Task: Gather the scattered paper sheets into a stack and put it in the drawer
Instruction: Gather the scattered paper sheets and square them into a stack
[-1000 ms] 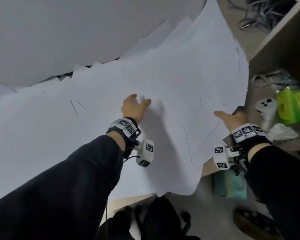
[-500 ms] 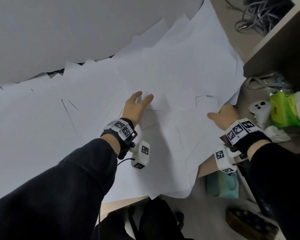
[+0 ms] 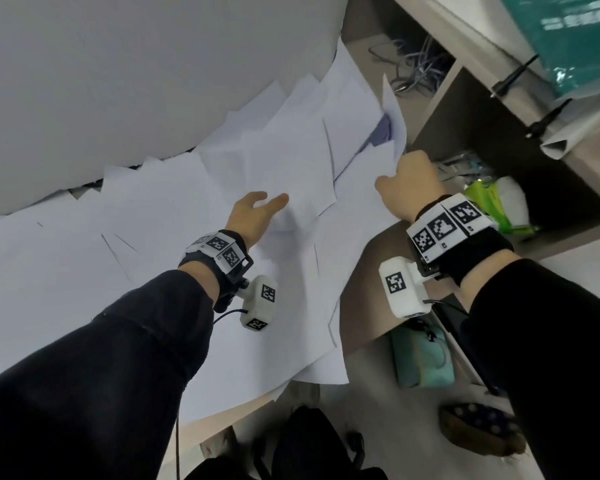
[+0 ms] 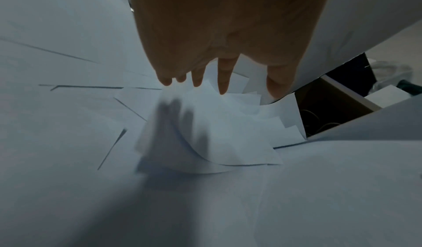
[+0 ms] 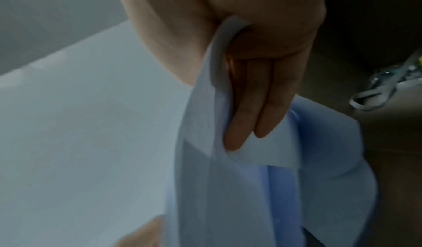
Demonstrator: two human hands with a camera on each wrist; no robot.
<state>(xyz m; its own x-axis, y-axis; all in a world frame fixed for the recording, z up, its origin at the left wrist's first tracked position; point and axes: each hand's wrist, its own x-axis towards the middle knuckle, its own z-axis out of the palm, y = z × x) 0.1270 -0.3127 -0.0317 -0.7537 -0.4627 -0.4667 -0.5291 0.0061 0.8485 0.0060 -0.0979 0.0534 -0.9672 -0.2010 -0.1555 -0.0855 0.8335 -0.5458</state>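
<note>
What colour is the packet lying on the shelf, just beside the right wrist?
Bright green and white. The packet shows best in the head view, beyond the right hand.

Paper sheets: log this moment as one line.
phase: gathering | left hand: open, sweeping paper sheets | right hand: pinching lifted sheets | stack: unformed

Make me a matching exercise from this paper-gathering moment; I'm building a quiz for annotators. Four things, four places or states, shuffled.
Things:
1. left hand
2. right hand
3. paper sheets
4. green packet

Places or states:
A. spread overlapping across the desk
B. lies in the shelf compartment to the right
C. pinches lifted sheets at the desk's right edge
D. fingers extended over the sheets at mid-desk

Pairs: 1-D, 2-C, 3-A, 4-B
</note>
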